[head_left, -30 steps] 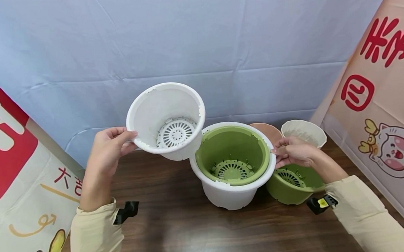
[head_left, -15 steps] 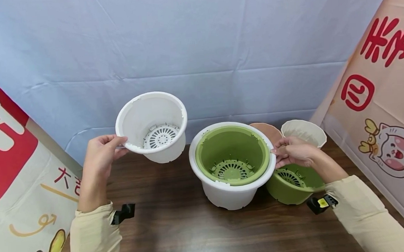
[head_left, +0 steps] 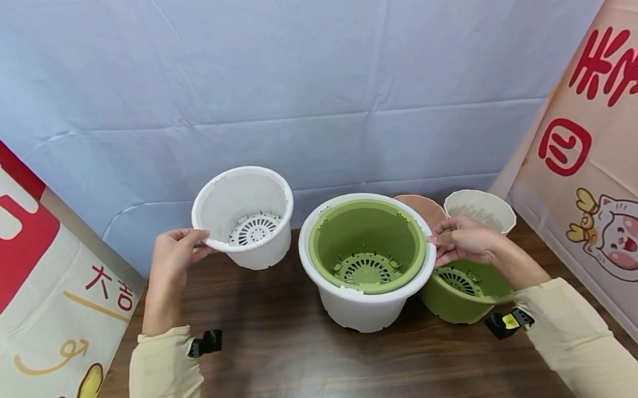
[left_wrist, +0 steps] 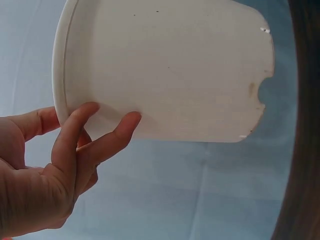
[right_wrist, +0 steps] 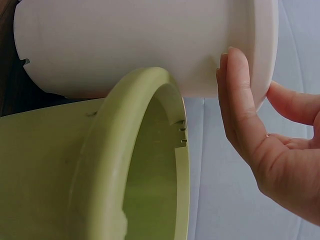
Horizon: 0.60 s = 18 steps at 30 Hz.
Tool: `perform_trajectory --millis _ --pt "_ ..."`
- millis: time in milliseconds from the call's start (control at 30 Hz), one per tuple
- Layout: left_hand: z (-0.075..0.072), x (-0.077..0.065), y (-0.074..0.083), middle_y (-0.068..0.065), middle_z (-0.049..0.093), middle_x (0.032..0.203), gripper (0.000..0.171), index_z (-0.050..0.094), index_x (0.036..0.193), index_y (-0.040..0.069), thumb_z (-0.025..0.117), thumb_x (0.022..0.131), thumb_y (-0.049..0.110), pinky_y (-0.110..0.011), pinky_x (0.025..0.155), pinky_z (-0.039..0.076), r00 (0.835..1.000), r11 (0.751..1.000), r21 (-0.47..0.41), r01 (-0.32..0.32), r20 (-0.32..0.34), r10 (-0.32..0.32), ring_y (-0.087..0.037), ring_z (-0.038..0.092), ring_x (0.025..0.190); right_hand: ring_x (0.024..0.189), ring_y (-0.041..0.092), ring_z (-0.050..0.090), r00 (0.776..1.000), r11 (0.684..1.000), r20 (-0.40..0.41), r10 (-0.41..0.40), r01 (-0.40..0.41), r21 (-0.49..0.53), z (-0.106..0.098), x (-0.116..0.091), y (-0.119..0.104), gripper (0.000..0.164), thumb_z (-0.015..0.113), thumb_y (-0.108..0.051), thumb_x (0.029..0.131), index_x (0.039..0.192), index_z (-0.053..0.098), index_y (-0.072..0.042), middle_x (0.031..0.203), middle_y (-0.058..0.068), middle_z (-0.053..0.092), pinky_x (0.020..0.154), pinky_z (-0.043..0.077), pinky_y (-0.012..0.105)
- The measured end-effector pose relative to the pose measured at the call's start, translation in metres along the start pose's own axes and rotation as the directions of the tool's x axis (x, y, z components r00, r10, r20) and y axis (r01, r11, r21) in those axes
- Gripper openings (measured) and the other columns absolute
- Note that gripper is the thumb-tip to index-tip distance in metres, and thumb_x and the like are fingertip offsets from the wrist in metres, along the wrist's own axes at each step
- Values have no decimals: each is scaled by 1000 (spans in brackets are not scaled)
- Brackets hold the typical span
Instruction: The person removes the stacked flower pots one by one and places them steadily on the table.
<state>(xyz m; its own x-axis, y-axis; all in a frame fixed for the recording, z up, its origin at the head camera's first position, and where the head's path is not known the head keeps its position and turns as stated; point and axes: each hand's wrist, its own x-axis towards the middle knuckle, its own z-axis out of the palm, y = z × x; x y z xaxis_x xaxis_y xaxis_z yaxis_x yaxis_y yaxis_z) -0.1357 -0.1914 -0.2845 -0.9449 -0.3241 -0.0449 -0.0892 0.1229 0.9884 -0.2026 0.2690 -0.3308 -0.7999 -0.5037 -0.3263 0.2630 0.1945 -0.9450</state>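
The left hand [head_left: 173, 255] pinches the left rim of the small white pot [head_left: 244, 212], thumb opposing fingers across the wall; the pot's base is raised above the worktop [head_left: 318, 382]. The right hand [head_left: 464, 239] pinches the right rim of the large white pot [head_left: 360, 314], inside which the nested green pot [head_left: 363, 223] sits. The second green pot [head_left: 454, 303] stands just beside it, near the peach pot [head_left: 423, 208] and cream pot [head_left: 476, 209].
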Motion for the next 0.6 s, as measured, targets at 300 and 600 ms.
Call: perform_trajectory --millis 300,600 --pt "8 11 -24 -14 56 83 35 43 113 -25 48 89 0 -19 64 53 998 998 -19 55 12 -55 -4 60 58 70 22 61 1000 1000 -1 4 -4 -1 0 1 2 10 41 4 92 98 38 11 78 14 56 73 54 38" --pt "14 21 -50 -2 57 68 34 47 110 -24 49 88 1 -18 60 53 996 996 24 83 -37 -82 -5 61 56 70 22 61 1000 1000 -7 6 -6 -2 -1 0 1 12 41 4 92 100 36 12 78 14 55 73 54 38"
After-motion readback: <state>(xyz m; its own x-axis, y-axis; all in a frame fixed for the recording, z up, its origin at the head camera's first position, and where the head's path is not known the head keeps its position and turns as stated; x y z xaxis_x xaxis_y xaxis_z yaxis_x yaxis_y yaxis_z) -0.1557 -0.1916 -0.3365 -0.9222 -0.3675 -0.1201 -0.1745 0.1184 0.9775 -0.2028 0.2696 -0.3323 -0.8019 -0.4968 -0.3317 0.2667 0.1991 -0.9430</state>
